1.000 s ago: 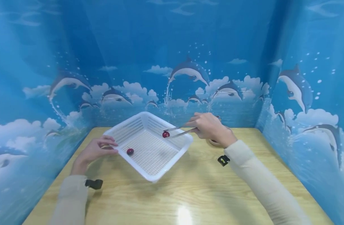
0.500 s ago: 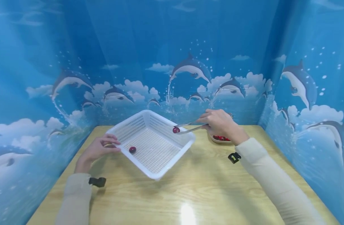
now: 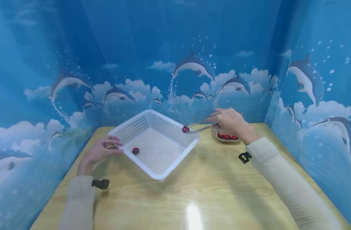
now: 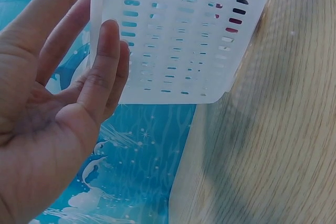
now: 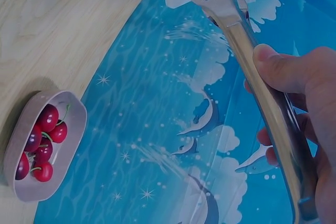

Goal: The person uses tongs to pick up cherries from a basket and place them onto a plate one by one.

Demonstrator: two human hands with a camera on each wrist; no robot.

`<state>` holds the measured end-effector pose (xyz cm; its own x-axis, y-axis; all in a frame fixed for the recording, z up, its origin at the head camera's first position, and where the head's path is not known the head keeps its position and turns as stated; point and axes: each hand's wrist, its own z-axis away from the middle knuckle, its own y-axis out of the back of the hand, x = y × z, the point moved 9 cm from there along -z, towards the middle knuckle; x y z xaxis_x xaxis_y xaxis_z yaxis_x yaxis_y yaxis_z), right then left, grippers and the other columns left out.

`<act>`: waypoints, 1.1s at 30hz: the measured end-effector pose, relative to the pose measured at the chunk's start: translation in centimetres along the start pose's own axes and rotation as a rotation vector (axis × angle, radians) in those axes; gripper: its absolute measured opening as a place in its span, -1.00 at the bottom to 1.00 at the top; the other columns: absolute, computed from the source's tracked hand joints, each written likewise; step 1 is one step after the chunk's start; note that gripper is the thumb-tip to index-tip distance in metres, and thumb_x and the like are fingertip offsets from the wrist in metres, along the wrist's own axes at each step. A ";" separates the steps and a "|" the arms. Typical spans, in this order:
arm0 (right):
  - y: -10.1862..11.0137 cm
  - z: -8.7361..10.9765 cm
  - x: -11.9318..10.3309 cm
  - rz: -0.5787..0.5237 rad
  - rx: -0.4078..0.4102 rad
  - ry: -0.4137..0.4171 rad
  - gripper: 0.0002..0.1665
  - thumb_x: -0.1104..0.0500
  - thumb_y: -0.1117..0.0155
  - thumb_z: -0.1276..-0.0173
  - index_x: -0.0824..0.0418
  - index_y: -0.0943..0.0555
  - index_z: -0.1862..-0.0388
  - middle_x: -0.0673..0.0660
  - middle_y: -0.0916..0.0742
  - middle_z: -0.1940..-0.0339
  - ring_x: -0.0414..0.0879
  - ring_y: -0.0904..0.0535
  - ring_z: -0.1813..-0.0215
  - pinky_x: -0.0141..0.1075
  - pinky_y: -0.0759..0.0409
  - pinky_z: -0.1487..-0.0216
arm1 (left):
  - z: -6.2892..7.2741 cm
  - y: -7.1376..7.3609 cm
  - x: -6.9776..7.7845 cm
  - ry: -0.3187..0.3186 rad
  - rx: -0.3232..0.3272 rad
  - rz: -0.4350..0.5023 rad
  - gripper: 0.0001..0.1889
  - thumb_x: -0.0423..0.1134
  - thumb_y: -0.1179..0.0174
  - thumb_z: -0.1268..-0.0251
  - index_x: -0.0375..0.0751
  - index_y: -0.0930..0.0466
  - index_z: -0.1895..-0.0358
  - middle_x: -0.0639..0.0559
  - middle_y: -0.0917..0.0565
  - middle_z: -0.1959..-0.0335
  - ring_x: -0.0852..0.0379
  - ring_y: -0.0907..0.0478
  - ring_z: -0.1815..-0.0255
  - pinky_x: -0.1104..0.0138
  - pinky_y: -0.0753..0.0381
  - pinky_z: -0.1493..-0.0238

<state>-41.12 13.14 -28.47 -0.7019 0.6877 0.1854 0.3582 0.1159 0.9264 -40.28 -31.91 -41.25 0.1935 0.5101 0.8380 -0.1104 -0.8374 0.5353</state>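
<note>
My left hand [image 3: 102, 151] pinches the near-left rim of a white perforated plastic basket [image 3: 156, 140], which is tilted. One dark red cherry [image 3: 135, 150] lies inside, by that hand. Metal tongs [image 5: 265, 93] with slotted heads are gripped in my right hand [image 3: 228, 121], thumb along one arm. Between the tong heads is another cherry [image 3: 185, 129], overlapping the basket's right rim in the head view. Below the right hand, partly covered by it, stands a small light-coloured dish [image 5: 79, 124] with several stemmed red cherries [image 5: 43, 150].
Everything is on or over a light wood-grain table [image 3: 175, 201]. Blue curtains [image 3: 152, 48] printed with dolphins and clouds stand along its back and both sides. The dish sits near the back edge, right of the basket.
My right hand has moved right with the tongs and their cherry, from over the basket to its right rim, uncovering more of the dish. The left hand keeps hold of the basket.
</note>
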 end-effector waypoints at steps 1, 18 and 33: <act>0.0 0.0 0.1 -0.001 0.007 0.000 -0.68 0.21 -0.47 -0.34 0.09 -0.79 -0.07 0.12 -0.85 -0.01 0.15 -0.74 -0.08 -0.07 -0.77 0.19 | 0.0 0.1 0.0 0.004 0.003 -0.007 -0.54 -0.18 -0.51 -0.19 -0.40 -0.71 -0.08 -0.17 -0.47 -0.23 0.33 -0.45 -0.16 0.61 -0.53 -0.08; 0.8 1.2 1.7 -0.006 0.067 0.011 -0.72 0.21 -0.49 -0.32 0.09 -0.81 -0.01 0.12 -0.86 0.07 0.04 -0.71 0.15 -0.23 -0.60 0.49 | -0.4 0.1 0.0 0.040 -0.007 -0.038 -0.54 -0.16 -0.49 -0.24 -0.39 -0.70 -0.11 -0.15 -0.45 -0.26 0.01 -0.43 -0.32 0.63 -0.50 -0.09; 0.5 2.7 3.5 0.018 0.048 -0.010 -0.73 0.23 -0.46 -0.33 0.05 -0.82 0.00 0.11 -0.86 0.08 0.07 -0.70 0.15 -0.22 -0.52 0.55 | -0.4 0.1 0.1 0.039 0.009 -0.010 -0.54 -0.18 -0.50 -0.22 -0.42 -0.70 -0.10 -0.08 -0.46 -0.23 0.24 -0.44 -0.22 0.63 -0.55 -0.06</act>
<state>-41.77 17.52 -28.27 -0.6888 0.6972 0.1987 0.4002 0.1372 0.9061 -40.62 -31.88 -41.08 0.1562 0.5257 0.8362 -0.1000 -0.8339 0.5429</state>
